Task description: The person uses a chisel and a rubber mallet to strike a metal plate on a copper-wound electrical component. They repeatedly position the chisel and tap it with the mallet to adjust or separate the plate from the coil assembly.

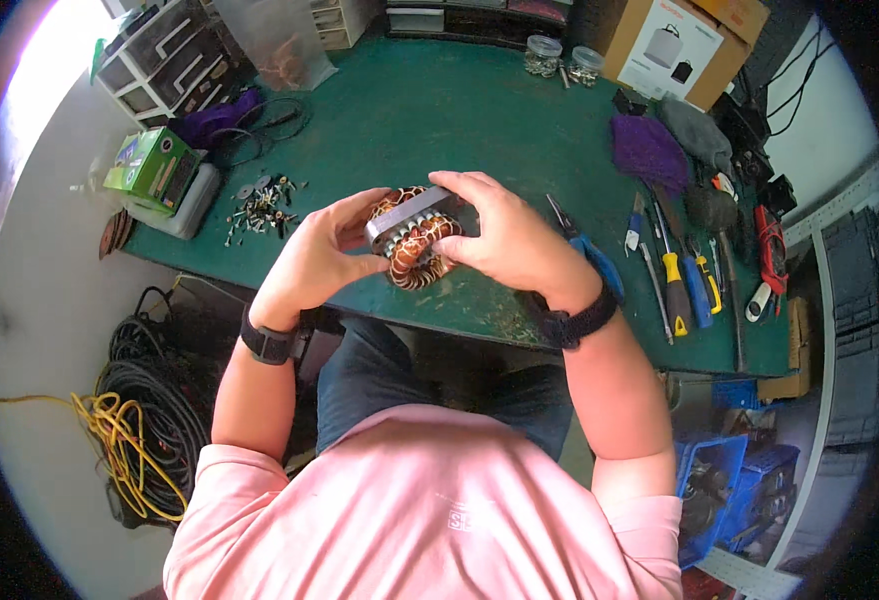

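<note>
Both hands (321,248) round wound stator (414,240) (prob.), over grn bench (409,120)

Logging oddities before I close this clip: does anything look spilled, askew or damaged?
Small metal hardware lies in a loose, scattered heap on the bench, left of the left hand, rather than in a container. The yellow cord at far left is tangled. The copper-wound part shows no obvious damage where visible.

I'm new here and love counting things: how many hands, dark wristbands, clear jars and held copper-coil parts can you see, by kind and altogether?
Hands, left hand and right hand: 2
Dark wristbands: 2
Clear jars: 2
Copper-coil part: 1
Total: 7
</note>
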`<move>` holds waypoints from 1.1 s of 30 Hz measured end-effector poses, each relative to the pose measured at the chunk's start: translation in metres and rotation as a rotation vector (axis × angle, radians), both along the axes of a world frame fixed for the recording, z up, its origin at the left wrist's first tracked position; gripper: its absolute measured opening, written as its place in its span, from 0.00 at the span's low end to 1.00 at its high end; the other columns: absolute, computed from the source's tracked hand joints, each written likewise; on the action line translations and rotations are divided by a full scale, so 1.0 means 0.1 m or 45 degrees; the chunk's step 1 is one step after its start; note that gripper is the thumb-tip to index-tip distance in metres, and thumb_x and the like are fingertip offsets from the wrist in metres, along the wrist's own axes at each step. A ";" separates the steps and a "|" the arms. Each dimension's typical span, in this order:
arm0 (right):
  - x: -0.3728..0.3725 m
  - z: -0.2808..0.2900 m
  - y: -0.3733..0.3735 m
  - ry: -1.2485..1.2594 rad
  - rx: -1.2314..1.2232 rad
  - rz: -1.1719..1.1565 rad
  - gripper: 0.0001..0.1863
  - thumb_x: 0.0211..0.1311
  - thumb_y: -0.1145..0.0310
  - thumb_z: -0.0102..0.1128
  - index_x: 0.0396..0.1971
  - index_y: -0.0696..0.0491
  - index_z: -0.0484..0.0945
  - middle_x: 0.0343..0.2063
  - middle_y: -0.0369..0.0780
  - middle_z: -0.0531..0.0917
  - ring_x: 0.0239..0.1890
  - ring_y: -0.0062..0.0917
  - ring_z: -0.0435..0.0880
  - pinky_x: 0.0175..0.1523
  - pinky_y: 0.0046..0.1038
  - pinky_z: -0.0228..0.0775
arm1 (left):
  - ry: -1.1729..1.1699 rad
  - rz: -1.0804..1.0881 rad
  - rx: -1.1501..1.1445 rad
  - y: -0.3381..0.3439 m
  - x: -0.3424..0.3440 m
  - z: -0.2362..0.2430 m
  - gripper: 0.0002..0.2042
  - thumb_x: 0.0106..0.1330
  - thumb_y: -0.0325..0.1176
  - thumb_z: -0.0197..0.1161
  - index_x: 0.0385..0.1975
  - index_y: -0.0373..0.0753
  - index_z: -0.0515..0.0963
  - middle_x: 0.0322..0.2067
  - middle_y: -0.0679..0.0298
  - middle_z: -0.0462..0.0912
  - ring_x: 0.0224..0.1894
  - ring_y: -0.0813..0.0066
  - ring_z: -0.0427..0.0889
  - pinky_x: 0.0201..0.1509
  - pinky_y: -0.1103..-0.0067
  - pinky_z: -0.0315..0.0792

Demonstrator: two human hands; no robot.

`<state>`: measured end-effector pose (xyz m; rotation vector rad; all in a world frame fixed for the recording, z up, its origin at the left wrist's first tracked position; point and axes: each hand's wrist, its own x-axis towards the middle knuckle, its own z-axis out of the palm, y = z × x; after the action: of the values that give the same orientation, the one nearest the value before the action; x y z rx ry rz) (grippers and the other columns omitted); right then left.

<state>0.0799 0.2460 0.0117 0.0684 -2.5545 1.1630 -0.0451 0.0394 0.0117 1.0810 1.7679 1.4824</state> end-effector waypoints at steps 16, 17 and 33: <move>-0.15 -0.03 -0.04 -0.154 -0.271 -0.184 0.31 0.44 0.63 0.74 0.48 0.65 0.77 0.41 0.55 0.82 0.45 0.47 0.82 0.52 0.38 0.73 | 0.305 0.396 -0.032 0.01 -0.02 -0.08 0.16 0.60 0.23 0.66 0.48 0.30 0.80 0.39 0.62 0.87 0.35 0.81 0.84 0.41 0.82 0.77; -0.15 -0.06 -0.03 -0.115 -0.270 -0.184 0.31 0.45 0.63 0.74 0.47 0.65 0.77 0.41 0.56 0.82 0.45 0.47 0.82 0.52 0.38 0.73 | 0.298 0.398 -0.040 0.01 -0.03 -0.09 0.16 0.60 0.24 0.66 0.48 0.31 0.80 0.39 0.62 0.87 0.35 0.82 0.84 0.41 0.82 0.77; -0.03 -0.08 -0.18 0.041 -0.071 -0.330 0.30 0.44 0.63 0.75 0.48 0.60 0.76 0.44 0.51 0.80 0.46 0.46 0.81 0.53 0.38 0.73 | 0.352 0.434 -0.040 -0.02 0.01 -0.15 0.16 0.62 0.23 0.63 0.51 0.30 0.78 0.39 0.58 0.86 0.41 0.77 0.83 0.47 0.79 0.76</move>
<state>0.0772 0.2280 0.0035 -0.2472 -2.4130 1.1208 -0.0438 0.0375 -0.0034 1.0468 2.2523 1.5505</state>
